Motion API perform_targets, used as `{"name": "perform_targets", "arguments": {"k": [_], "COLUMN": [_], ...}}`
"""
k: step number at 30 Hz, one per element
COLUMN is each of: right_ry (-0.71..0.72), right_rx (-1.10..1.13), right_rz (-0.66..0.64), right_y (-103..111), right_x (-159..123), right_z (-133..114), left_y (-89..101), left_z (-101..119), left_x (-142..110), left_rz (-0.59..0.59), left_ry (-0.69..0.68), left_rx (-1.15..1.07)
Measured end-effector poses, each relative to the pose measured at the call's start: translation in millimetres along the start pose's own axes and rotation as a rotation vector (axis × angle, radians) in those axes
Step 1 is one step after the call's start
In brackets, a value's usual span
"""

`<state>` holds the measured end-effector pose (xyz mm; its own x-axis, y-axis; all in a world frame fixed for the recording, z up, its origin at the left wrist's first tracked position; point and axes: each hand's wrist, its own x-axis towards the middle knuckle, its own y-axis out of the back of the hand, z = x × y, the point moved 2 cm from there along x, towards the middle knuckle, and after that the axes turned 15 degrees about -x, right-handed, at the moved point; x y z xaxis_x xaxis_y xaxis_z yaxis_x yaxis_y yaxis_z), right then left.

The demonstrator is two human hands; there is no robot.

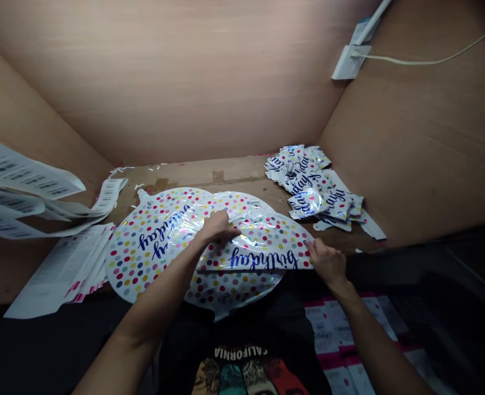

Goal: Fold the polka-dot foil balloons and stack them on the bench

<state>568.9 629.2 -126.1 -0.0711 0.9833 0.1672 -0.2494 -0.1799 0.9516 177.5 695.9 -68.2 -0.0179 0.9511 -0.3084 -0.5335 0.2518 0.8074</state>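
A flat foil balloon (267, 236), white with coloured dots and blue "birthday" lettering, lies folded over, its straight crease towards me. My left hand (218, 226) rests on its upper left part, fingers curled against the foil. At the right corner of the fold, my right hand (328, 262) pinches the balloon's edge, thumb on top. Beneath and to the left spreads another flat dotted balloon (139, 252), partly covered by my left forearm. More dotted foil (238, 288) shows below the crease.
Small folded balloons (308, 186) are heaped at the back right of the cardboard surface (193, 173). Barcode label strips (24, 175) hang at left above a stack of printed sheets (61, 269). Pink-and-white packets (333, 329) lie low on the right. Board walls (185, 71) enclose the surface.
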Motion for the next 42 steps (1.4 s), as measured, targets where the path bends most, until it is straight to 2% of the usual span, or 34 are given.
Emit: {"name": "perform_targets", "arguments": {"k": [3, 5, 7, 9, 11, 13, 15, 16, 18, 21, 23, 26, 28, 30, 32, 34, 35, 38, 40, 42], "right_ry": [0.012, 0.058, 0.147, 0.262, 0.41, 0.626, 0.822, 0.885, 0.947, 0.935, 0.849, 0.566, 0.374, 0.292, 0.291, 0.298, 0.297, 0.279, 0.177, -0.024], "right_rx": [0.045, 0.11, 0.196, 0.276, 0.356, 0.424, 0.446, 0.44, 0.426, 0.471, 0.553, 0.601, 0.518, 0.388, 0.297, 0.267, 0.271, 0.352, 0.481, 0.665], "right_rz": [0.05, 0.167, 0.316, 0.446, 0.541, 0.568, 0.542, 0.514, 0.436, 0.25, 0.141, 0.029, -0.01, -0.03, -0.036, -0.034, -0.032, -0.004, 0.108, 0.252], "right_y": [4.1, 19.6, 49.2, 88.6, 127.2, 151.0, 150.2, 140.2, 107.0, 53.5, 33.3, 26.9, 30.1, 33.1, 33.2, 30.6, 29.1, 27.9, 32.6, 39.7], "right_x": [10.7, 28.1, 51.0, 73.5, 87.6, 86.4, 69.7, 57.9, 33.4, 9.2, 6.8, 19.9, 30.6, 37.4, 40.1, 40.0, 39.3, 33.9, 26.4, 15.7], "right_z": [-6.3, -8.5, -8.1, -6.1, -5.9, -12.4, -25.5, -33.4, -48.9, -62.7, -64.4, -64.7, -68.4, -75.5, -82.7, -85.8, -85.3, -77.3, -70.1, -67.8], "left_y": [-4.1, 1.8, 16.5, 37.0, 55.2, 62.3, 53.3, 42.9, 15.5, -20.6, -28.3, -15.5, -2.1, 8.4, 14.4, 15.1, 13.1, 7.0, 9.7, 14.5], "left_z": [13.7, 19.1, 26.7, 35.3, 38.8, 32.4, 14.0, 1.0, -29.3, -70.5, -85.9, -91.5, -85.9, -72.2, -49.7, -21.2, -7.0, 23.5, 31.4, 30.2], "left_x": [-3.6, -14.1, -32.3, -58.3, -88.0, -116.1, -138.9, -147.1, -156.8, -158.7, -154.0, -137.0, -120.7, -101.6, -78.8, -53.1, -40.3, -14.2, -14.9, -30.3], "left_rz": [-0.13, -0.125, -0.013, 0.186, 0.356, 0.416, 0.398, 0.37, 0.309, 0.189, 0.125, 0.125, 0.074, 0.013, 0.055, 0.127, 0.087, -0.228, -0.325, -0.372], "left_ry": [-0.038, -0.146, -0.385, -0.7, -0.947, -1.096, -1.14, -1.119, -0.999, -0.763, -0.628, -0.313, -0.086, 0.04, 0.025, -0.075, -0.121, -0.085, -0.097, -0.162], "left_rx": [-0.037, -0.07, -0.05, 0.042, 0.17, 0.256, 0.284, 0.281, 0.245, 0.104, -0.046, -0.18, -0.136, 0.0, 0.129, 0.148, 0.094, -0.081, -0.154, -0.36]}}
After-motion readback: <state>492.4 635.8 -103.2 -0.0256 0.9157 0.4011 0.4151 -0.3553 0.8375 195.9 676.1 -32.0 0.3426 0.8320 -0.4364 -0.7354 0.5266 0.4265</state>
